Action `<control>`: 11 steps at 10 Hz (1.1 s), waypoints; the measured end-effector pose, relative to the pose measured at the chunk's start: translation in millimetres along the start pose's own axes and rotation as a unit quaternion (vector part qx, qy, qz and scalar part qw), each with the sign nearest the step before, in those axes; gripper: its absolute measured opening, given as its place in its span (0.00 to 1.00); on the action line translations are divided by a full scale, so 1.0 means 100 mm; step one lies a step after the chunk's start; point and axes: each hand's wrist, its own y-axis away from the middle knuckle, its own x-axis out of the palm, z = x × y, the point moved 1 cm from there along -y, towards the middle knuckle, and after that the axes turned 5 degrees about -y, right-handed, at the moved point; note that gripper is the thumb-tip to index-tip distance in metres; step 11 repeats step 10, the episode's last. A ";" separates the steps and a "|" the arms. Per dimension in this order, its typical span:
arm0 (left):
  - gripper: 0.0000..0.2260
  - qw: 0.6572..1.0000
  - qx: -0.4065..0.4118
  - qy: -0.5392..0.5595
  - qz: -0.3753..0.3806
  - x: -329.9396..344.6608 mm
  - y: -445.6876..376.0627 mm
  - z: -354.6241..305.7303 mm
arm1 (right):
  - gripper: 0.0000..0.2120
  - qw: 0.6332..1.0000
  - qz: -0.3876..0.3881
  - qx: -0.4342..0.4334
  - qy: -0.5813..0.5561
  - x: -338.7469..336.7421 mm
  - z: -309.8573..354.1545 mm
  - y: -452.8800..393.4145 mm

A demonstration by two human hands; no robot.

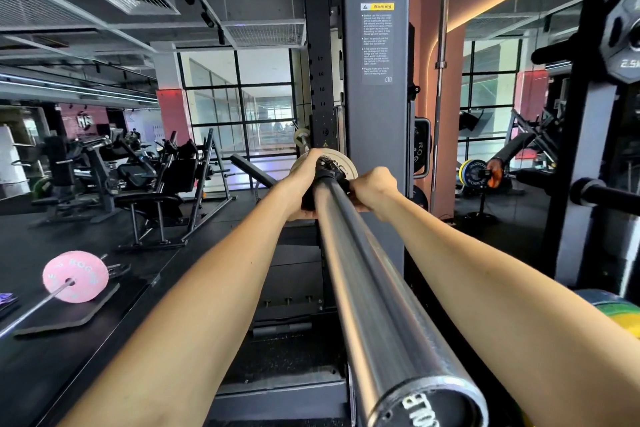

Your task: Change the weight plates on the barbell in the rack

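Both arms reached out along the sleeve of the barbell, which ran away from the camera toward the rack upright, its end cap close to the lens. That put the person at the bar's end, the side from which anything on the sleeve has to slide on or off.

The left hand and the right hand met at the black collar, one on each side. Each grip was closed: the left fingers curled round the collar's left side, the right hand wrapped the collar and sleeve from the right with the knuckles up. The exact finger positions behind the collar were hidden. Two hands on a clamp of this kind suggests it was being squeezed or worked along the sleeve, probably to free or lock the plate behind it; which of the two could not be told.

Just beyond the collar sat a small pale plate, touching or very nearly touching it, close against the rack upright. It was thin, cream-white, and mostly hidden by the hands. The sleeve was bare polished steel from collar to end cap, with nothing else loaded.

On the floor to the left lay another bar with a pink plate, well apart. Coloured plates showed at the right edge.
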 end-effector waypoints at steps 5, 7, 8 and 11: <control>0.22 0.999 0.004 -0.025 -0.023 -0.03 -0.06 0.04 | 0.11 0.998 0.017 -0.013 0.053 -0.02 0.09 0.07; 0.21 0.993 0.069 -0.086 -0.037 -0.08 -0.05 0.07 | 0.13 0.997 0.066 -0.013 0.039 -0.08 0.08 0.07; 0.23 0.983 0.091 -0.147 -0.061 -0.17 0.03 0.09 | 0.12 0.993 0.116 -0.007 0.010 -0.13 0.10 0.10; 0.30 0.974 0.082 -0.200 -0.068 -0.25 0.29 0.10 | 0.17 0.985 0.167 -0.025 0.043 -0.29 0.17 0.18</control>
